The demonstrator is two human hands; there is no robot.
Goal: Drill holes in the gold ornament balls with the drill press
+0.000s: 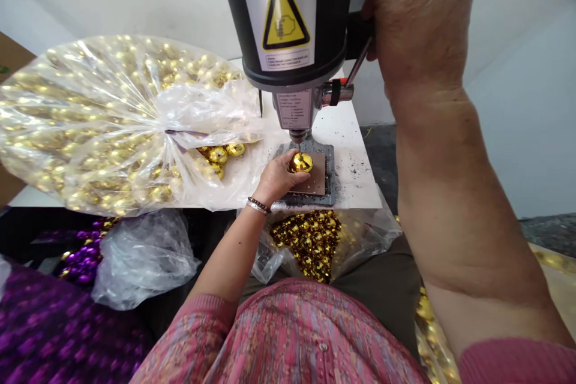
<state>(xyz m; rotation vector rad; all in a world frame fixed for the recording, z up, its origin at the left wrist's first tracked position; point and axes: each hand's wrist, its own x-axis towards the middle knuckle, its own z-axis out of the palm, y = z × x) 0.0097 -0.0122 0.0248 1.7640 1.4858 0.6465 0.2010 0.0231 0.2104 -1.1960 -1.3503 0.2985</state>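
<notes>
My left hand point(281, 177) grips a shiny gold ball point(301, 162) between thumb and fingers. The ball rests on a brown board point(318, 174) lying over the grey base point(330, 183) of a drill press point(294, 9). Directly above the ball, the thin drill bit point(300, 147) reaches down to its top; I cannot tell whether it has entered. At the upper right, my right hand point(423, 18) is closed around a black handle point(359, 33) at the side of the drill press, its fingers mostly hidden behind the hand.
A large clear bag point(90, 126) full of gold balls covers the table's left side, with several loose gold balls point(219, 155) beside it. Dark shavings point(351, 171) litter the white table. An open bag of gold balls point(310, 240) sits at my lap. Purple balls point(85, 255) lie lower left.
</notes>
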